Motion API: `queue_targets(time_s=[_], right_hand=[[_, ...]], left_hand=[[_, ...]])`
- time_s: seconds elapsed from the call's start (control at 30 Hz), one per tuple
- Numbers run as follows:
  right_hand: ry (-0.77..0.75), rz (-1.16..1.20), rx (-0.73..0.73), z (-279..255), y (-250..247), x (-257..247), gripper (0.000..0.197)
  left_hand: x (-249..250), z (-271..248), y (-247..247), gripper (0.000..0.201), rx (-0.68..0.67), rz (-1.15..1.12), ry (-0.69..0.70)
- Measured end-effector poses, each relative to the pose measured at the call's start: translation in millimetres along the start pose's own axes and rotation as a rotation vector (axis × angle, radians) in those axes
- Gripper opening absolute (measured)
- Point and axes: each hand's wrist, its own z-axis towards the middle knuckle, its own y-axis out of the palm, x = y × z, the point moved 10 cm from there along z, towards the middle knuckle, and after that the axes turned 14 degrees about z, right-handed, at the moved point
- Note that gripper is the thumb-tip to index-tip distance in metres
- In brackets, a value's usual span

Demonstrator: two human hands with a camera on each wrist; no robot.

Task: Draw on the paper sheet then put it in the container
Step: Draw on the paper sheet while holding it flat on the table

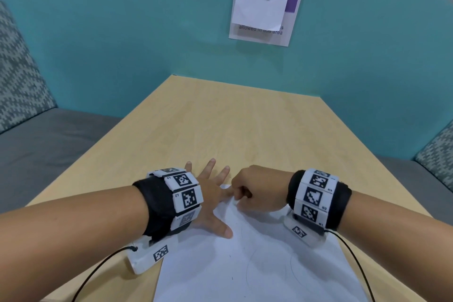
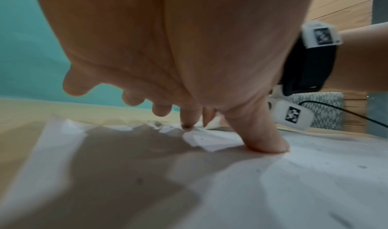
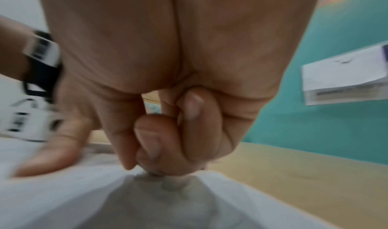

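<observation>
A white paper sheet with faint pencil curves lies on the near part of the wooden table. My left hand is spread flat at the sheet's far left corner. Its thumb and one fingertip press the paper sheet down. My right hand is curled at the sheet's far edge, beside the left fingers. Its thumb and fingertips pinch the paper sheet, which tents up a little under them. No pen and no container are in view.
A teal wall stands behind the table with a taped notice on it. Grey seats with patterned cushions flank the table on the left and right. Black cables trail from both wrist cameras over the table's near edge.
</observation>
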Motion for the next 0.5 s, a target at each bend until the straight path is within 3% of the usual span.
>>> queue_targets(time_s=[0.07, 0.2, 0.33, 0.5], right_hand=[[-0.043, 0.021, -0.019, -5.5, 7.6, -7.4, 0.007], [0.045, 0.040, 0.066, -5.7, -13.2, 16.3, 0.016], [-0.041, 0.060, 0.007, -12.6, 7.5, -0.4, 0.013], [0.055, 0.053, 0.094, -11.1, -13.7, 26.4, 0.016]], left_hand=[[0.2, -0.1, 0.4, 0.104, 0.004, -0.012, 0.010], [-1.3, 0.5, 3.9, 0.109, -0.012, 0.009, -0.005], [-1.4, 0.5, 3.8, 0.108, -0.004, -0.025, 0.011], [-1.6, 0.4, 6.2, 0.108, -0.015, 0.026, -0.005]])
